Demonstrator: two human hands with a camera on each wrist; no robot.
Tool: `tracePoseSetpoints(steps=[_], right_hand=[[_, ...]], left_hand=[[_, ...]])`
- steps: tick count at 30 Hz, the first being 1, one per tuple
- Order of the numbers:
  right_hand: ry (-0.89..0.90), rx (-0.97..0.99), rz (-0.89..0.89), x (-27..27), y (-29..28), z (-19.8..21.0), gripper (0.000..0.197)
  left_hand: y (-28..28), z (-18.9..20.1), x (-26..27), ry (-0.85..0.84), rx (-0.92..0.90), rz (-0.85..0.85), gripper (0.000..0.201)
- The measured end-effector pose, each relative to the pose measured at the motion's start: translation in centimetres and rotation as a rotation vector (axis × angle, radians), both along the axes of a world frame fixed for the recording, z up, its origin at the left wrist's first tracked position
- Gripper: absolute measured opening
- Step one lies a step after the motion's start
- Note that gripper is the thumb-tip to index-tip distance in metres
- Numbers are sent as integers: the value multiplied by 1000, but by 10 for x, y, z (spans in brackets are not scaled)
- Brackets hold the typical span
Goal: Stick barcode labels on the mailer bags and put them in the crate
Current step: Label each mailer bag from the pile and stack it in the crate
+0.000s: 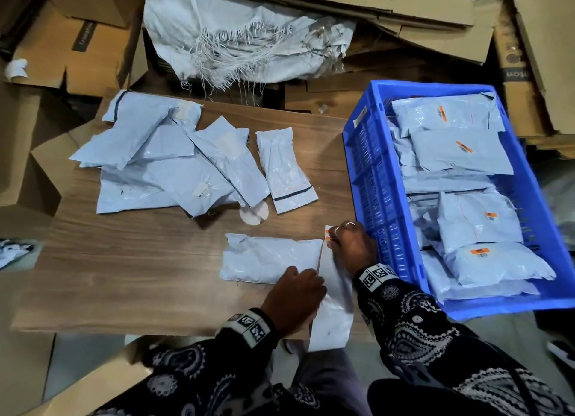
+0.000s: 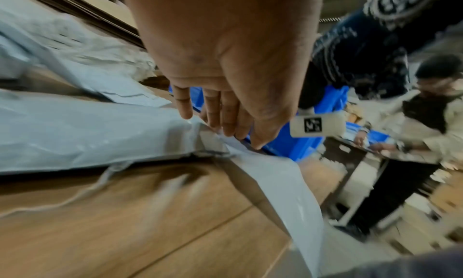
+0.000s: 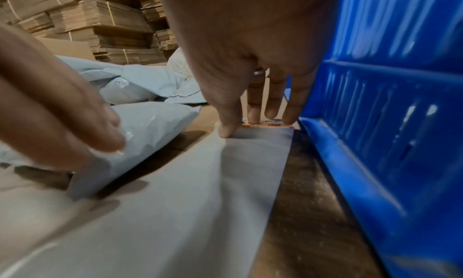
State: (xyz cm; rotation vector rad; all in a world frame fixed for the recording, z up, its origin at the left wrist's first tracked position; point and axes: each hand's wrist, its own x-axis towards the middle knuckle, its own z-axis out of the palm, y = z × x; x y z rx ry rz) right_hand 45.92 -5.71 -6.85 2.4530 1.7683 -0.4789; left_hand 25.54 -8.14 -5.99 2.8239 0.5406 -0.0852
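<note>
A pale blue-grey mailer bag, plump and creased, lies at 6 o'clock on the wooden surface. The left hand rests straight fingers on its near end. The right hand pinches the orange-striped label strip beside the blue crate at 3 o'clock.

Wood-grain table top, matt, with faint plank seams. Glossy pale-blue plastic film on the mailer bag in front, crinkled and catching highlights; same shiny film on the loose pile of mailer bags. Smooth matt paper for the label backing strip, orange-printed at its far end. Hard moulded blue plastic crate, slotted walls with a slight sheen. Rough brown corrugated cardboard behind. Coarse woven white sack, edges frayed into loose threads.
</note>
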Motion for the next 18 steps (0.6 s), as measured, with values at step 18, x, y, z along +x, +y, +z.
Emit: tracePoseSetpoints(steps=[18], right_hand=[[-151,-79,108,-3,8,4,17]], left_hand=[[-17,-31,15,174,-36,-42,40]])
